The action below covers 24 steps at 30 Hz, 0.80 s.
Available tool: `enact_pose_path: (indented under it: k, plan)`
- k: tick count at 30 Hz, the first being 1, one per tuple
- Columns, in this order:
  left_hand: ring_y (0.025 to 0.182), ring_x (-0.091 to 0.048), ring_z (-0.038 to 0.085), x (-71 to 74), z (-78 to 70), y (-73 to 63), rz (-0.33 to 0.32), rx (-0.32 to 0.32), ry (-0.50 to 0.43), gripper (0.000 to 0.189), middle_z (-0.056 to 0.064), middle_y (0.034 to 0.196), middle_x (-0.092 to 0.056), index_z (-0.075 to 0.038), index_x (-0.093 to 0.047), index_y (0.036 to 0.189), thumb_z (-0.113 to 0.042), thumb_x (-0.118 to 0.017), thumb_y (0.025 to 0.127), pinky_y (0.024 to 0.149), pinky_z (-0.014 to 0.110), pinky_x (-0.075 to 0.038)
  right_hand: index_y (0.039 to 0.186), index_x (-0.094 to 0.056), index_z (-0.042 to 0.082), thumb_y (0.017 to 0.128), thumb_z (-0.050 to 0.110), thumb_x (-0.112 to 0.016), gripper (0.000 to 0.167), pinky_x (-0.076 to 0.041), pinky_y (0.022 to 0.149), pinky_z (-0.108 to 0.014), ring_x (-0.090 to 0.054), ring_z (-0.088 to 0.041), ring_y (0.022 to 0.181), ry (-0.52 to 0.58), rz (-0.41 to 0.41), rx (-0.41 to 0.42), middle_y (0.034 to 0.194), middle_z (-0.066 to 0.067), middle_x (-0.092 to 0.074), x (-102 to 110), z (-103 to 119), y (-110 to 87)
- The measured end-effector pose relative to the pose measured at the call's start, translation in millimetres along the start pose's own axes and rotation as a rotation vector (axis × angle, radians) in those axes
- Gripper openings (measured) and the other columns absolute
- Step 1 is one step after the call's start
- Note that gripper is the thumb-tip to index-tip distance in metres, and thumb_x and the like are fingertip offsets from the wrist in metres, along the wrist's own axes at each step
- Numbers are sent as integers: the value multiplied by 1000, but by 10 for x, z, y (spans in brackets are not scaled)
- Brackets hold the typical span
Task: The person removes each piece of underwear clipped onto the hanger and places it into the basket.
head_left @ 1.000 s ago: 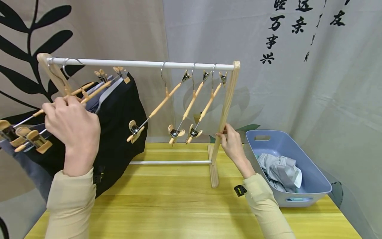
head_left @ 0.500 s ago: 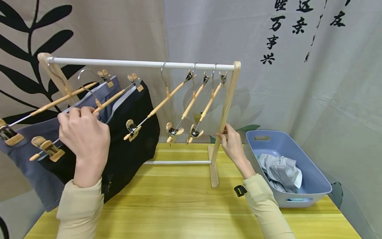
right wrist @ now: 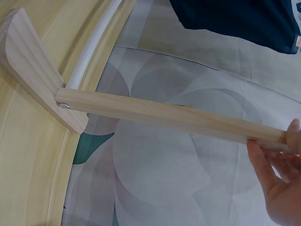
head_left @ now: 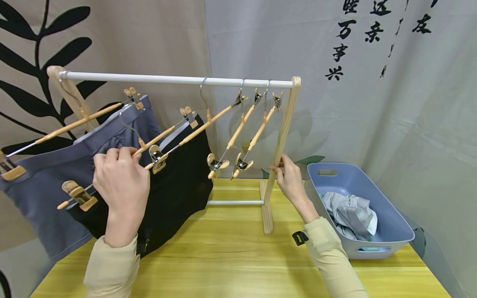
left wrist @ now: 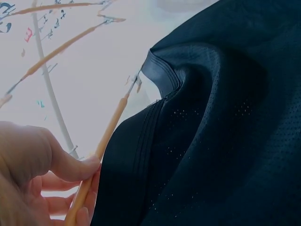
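Note:
My left hand [head_left: 123,186] grips the wooden bar of a trouser clip hanger [head_left: 158,138], thumb and fingers round it in the left wrist view. Black shorts [head_left: 186,174] hang from its clips by the waistband. The hanger's metal hook shows below the rack's white rail [head_left: 149,78], off it. Behind, blue-grey shorts [head_left: 48,207] are clipped to another hanger at the rail's left end. At the right, my right hand [head_left: 290,178] pinches the wooden post [head_left: 285,120] of the rack between thumb and fingers; the right wrist view shows the same post [right wrist: 178,117].
Several bare clip hangers [head_left: 238,132] hang along the right half of the rail; the leftmost overlaps the black shorts. A blue-grey basket [head_left: 387,207] with crumpled light-grey cloth [head_left: 352,213] stands right on the wooden table [head_left: 223,265]. A printed curtain hangs behind.
My left hand has carried the hanger with the black shorts rightward and slightly down, its hook now away from the rail. More of the blue-grey shorts shows. My right hand stays on the post.

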<state>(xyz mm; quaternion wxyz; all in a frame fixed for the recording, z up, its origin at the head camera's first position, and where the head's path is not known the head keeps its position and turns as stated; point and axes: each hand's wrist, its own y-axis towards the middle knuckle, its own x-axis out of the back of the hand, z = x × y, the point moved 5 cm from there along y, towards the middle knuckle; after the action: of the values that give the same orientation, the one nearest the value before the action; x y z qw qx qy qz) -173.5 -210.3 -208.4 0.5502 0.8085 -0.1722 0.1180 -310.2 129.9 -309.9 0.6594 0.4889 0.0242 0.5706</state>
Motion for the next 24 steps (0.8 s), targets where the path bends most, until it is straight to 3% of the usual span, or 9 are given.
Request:
enact_pose_path:
  k: [17, 24]
  plan:
    - [80, -50, 44, -83, -92, -206, -3, -30, -91, 19, 24, 85, -64, 8, -67, 86, 6, -49, 82, 58, 58, -41, 110, -56, -4, 90, 5, -62, 23, -59, 65, -41, -67, -34, 91, -6, 0, -19, 95, -21, -65, 3, 13, 10]
    - [79, -50, 44, -118, -110, -250, 65, -66, -111, 14, 24, 78, -59, 11, -63, 77, -2, -63, 82, 60, 57, -41, 114, -56, -4, 90, 9, -62, 27, -59, 66, -42, -66, -35, 93, -8, 16, -27, 98, -21, -64, 2, 0, -3]
